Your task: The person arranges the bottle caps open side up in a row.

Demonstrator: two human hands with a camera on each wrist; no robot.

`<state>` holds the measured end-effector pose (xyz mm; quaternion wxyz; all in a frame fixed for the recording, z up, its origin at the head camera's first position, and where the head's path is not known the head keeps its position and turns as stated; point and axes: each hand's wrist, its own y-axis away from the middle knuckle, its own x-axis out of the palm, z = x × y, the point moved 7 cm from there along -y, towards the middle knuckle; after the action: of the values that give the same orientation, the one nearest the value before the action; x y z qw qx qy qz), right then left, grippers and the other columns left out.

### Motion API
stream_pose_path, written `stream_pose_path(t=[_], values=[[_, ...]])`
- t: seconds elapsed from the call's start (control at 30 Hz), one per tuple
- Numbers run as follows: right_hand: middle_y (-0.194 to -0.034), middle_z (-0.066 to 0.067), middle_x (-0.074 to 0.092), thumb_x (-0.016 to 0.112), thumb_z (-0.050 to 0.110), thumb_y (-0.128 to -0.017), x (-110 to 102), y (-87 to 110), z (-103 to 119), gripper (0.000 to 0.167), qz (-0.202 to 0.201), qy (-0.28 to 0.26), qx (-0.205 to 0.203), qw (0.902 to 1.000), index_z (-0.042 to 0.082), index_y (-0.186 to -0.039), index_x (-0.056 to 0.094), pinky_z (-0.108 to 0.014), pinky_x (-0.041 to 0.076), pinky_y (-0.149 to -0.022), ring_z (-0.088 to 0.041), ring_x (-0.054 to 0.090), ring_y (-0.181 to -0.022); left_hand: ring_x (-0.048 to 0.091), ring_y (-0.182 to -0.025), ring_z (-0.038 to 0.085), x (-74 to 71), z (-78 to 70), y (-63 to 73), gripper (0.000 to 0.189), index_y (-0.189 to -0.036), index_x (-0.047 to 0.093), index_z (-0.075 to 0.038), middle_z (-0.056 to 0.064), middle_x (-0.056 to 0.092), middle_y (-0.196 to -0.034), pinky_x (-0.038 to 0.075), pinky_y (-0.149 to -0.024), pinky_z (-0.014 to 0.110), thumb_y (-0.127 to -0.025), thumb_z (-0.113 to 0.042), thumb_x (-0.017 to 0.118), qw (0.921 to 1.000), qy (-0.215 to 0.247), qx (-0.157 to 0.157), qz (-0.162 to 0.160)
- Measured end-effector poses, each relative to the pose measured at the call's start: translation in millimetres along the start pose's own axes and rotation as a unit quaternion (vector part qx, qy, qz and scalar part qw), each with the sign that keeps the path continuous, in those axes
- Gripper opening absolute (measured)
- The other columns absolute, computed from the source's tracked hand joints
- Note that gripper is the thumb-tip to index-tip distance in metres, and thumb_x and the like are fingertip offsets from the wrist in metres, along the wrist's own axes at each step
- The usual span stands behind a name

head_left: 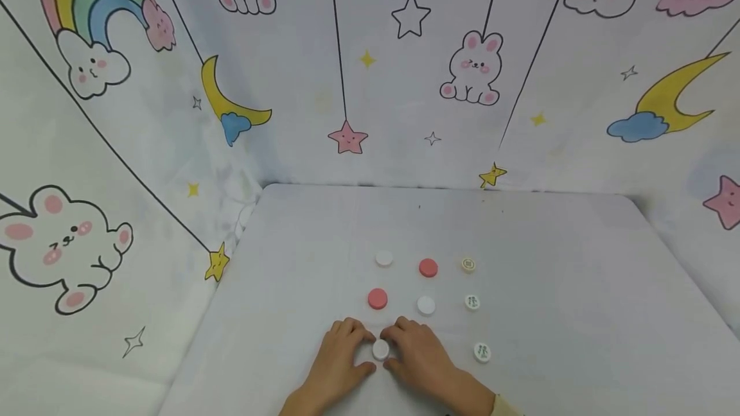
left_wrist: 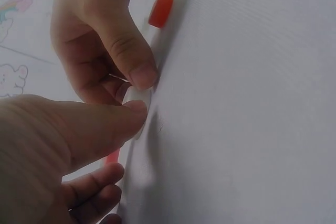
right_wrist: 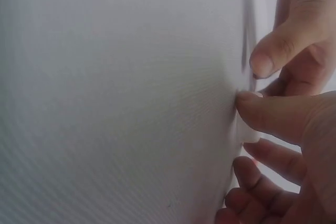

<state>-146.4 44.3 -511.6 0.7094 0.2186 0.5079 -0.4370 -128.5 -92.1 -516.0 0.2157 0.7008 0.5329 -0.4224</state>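
A small white disc (head_left: 380,349) lies on the white table near its front, between both hands. From the left, my left hand (head_left: 340,358) curls its thumb and index finger round the disc. My right hand (head_left: 421,357) does the same from the right, its fingertips right at the disc's edge. In the left wrist view, the left thumb (left_wrist: 113,127) covers part of the white disc (left_wrist: 140,94), and the right hand (left_wrist: 102,30) is just beyond it. The right wrist view shows both thumbs close together, with the disc mostly hidden behind the right thumb (right_wrist: 273,111).
Behind the hands lie two red discs (head_left: 378,298) (head_left: 428,268) and two plain white discs (head_left: 426,305) (head_left: 384,259). To the right stand a yellowish patterned disc (head_left: 468,265) and two green-patterned white discs (head_left: 472,302) (head_left: 482,352). A printed cloth (head_left: 300,82) encloses the table.
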Motion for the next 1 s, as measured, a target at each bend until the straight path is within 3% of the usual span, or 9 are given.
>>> stream_pose_path(t=[0.3, 0.57, 1.0], values=[[-0.081, 0.011, 0.053, 0.085, 0.024, -0.071, -4.5, -7.3, -0.1, 0.031, -0.005, -0.008, 0.003, 1.0, 0.019, -0.097, 0.069, -0.03, 0.042, -0.067, -0.005, 0.044, -0.07, 0.045, -0.095, 0.013, -1.7, -1.1, -6.5, 0.036, -0.101, 0.067, -0.019, -0.009, 0.05, -0.102, 0.038, -0.081, 0.034, -0.071, -0.022, 0.086, 0.9994, -0.027, 0.0, -0.022], [-0.08, 0.014, 0.051, 0.085, 0.026, -0.07, -0.6, -1.6, 1.5, 0.031, 0.007, -0.024, 0.016, 0.9996, 0.019, -0.095, 0.068, -0.029, 0.042, -0.067, -0.004, 0.043, -0.07, 0.046, -0.094, 0.013, 1.7, -4.0, -2.1, 0.034, -0.099, 0.066, -0.018, -0.008, 0.052, -0.101, 0.038, -0.077, 0.032, -0.071, -0.022, 0.086, 0.9993, -0.03, 0.002, -0.023], [-0.08, 0.017, 0.057, 0.082, 0.017, -0.075, -10.7, 0.1, 3.8, 0.026, 0.005, -0.113, 0.02, 0.9934, 0.018, -0.099, 0.071, -0.027, 0.046, -0.071, -0.001, 0.049, -0.075, 0.052, -0.095, 0.012, -3.3, -11.0, 4.1, 0.036, -0.102, 0.059, -0.017, -0.009, 0.059, -0.1, 0.043, -0.082, 0.033, -0.074, -0.018, 0.083, 0.9981, -0.002, 0.012, -0.06]])
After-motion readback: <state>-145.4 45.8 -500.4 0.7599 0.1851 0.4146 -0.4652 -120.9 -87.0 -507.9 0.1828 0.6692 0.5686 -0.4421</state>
